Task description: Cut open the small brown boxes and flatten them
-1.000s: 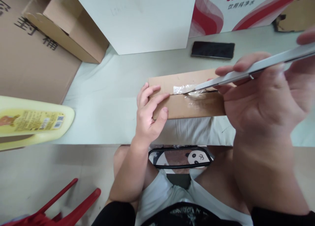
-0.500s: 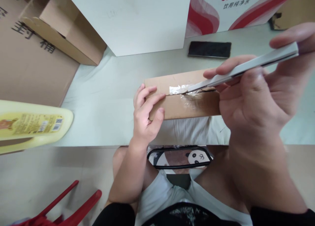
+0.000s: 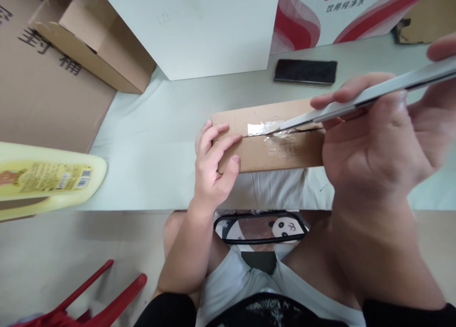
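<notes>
A small brown cardboard box (image 3: 256, 157) lies on the table, its top seam running lengthwise with crumpled clear tape (image 3: 261, 128) across the middle. My left hand (image 3: 215, 160) grips the box's left end, fingers over the top and thumb by the near edge. In my right hand (image 3: 377, 132) is a slim white box cutter (image 3: 370, 96), slanting down to the left. Its tip rests at the seam by the torn, wrinkled tape. The palm of that hand is turned up and covers the box's right end.
Behind the box lie a black phone (image 3: 305, 72) and a large white box (image 3: 199, 32). A red-and-white carton (image 3: 306, 23) stands at the back. To the left are an open cardboard box (image 3: 103, 46) and a yellow bottle (image 3: 53, 177). A red stool (image 3: 121, 293) is below left.
My right hand has drawn back to the right with the box cutter, its tip shifting slightly right along the seam. My left hand keeps its hold on the box's left end.
</notes>
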A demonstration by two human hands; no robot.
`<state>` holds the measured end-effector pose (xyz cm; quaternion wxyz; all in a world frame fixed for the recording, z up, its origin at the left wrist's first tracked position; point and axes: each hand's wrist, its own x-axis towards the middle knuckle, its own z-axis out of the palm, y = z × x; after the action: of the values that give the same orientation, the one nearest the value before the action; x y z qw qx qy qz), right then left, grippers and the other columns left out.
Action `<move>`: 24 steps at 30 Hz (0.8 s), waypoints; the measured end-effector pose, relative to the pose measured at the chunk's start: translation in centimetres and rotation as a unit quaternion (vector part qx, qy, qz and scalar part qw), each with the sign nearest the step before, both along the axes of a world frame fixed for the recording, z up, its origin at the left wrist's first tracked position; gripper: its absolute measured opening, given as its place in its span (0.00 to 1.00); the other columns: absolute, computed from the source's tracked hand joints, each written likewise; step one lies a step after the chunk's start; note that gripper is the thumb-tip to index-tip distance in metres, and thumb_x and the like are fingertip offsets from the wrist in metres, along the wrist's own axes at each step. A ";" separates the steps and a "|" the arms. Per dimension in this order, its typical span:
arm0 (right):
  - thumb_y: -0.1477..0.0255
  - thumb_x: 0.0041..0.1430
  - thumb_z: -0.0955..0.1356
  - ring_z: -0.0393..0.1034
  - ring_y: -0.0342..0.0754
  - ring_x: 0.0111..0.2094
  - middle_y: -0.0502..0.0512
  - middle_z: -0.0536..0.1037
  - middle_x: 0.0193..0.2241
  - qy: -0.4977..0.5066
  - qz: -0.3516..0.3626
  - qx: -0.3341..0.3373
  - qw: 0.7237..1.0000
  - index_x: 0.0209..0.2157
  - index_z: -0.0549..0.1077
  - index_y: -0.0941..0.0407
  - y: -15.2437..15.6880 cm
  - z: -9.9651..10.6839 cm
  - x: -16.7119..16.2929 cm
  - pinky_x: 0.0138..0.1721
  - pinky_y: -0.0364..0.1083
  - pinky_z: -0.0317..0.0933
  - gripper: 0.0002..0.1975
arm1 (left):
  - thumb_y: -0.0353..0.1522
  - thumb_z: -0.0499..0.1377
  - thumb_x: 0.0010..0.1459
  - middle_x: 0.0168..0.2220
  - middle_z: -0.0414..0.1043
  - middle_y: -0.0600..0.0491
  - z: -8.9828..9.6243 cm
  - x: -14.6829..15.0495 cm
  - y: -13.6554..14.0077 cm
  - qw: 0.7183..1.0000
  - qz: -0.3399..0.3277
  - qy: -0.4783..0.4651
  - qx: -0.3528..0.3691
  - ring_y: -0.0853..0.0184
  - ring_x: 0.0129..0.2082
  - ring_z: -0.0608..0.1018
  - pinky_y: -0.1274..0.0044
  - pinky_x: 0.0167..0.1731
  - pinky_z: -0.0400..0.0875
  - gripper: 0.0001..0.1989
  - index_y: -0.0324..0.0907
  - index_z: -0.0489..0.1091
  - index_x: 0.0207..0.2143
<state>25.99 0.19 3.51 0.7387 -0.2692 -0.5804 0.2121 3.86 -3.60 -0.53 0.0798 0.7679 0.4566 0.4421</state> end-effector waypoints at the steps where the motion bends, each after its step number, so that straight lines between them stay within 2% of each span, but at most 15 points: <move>1: 0.64 0.67 0.68 0.76 0.32 0.35 0.40 0.63 0.50 0.008 -0.005 0.000 1.000 0.53 0.75 0.31 0.1 -0.2 0.1 0.39 0.39 0.79 0.15 | 0.43 0.53 0.72 0.60 0.70 0.47 0.0 0.0 0.0 1.000 -0.002 -0.003 0.001 0.55 0.67 0.70 0.54 0.72 0.61 0.17 0.47 0.73 0.56; 6: 0.61 0.66 0.69 0.77 0.33 0.39 0.38 0.65 0.53 0.027 -0.017 -0.005 0.999 0.52 0.75 0.29 0.0 -0.8 0.5 0.42 0.41 0.79 0.15 | 0.43 0.54 0.72 0.60 0.70 0.47 -0.1 0.0 0.0 1.000 0.000 -0.007 0.001 0.54 0.68 0.69 0.55 0.71 0.62 0.17 0.47 0.73 0.55; 12: 0.61 0.65 0.70 0.76 0.33 0.39 0.37 0.66 0.53 0.067 -0.028 -0.019 0.997 0.48 0.77 0.30 -0.1 -0.5 0.2 0.44 0.43 0.79 0.12 | 0.44 0.52 0.72 0.60 0.70 0.47 0.0 -0.1 -0.1 1.000 0.005 0.004 -0.005 0.54 0.68 0.69 0.52 0.72 0.60 0.18 0.48 0.73 0.56; 18: 0.62 0.67 0.69 0.76 0.35 0.38 0.36 0.67 0.53 0.013 -0.021 -0.020 0.999 0.49 0.76 0.24 0.2 -0.8 1.3 0.41 0.43 0.81 0.15 | 0.44 0.53 0.72 0.61 0.70 0.48 -0.1 -0.1 -0.1 1.000 0.007 -0.003 -0.010 0.53 0.68 0.69 0.50 0.73 0.56 0.17 0.49 0.73 0.56; 24: 0.57 0.66 0.70 0.75 0.33 0.36 0.40 0.62 0.53 0.048 -0.017 0.001 0.999 0.49 0.76 0.28 0.1 -0.6 0.1 0.42 0.41 0.79 0.11 | 0.44 0.53 0.72 0.61 0.71 0.48 -0.1 0.0 -0.1 1.000 0.005 -0.005 -0.010 0.53 0.68 0.70 0.50 0.73 0.57 0.17 0.49 0.73 0.55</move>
<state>26.05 0.29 2.87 0.7692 -0.2678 -0.5402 0.2116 3.84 -3.66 -0.60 0.0874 0.7624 0.4643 0.4421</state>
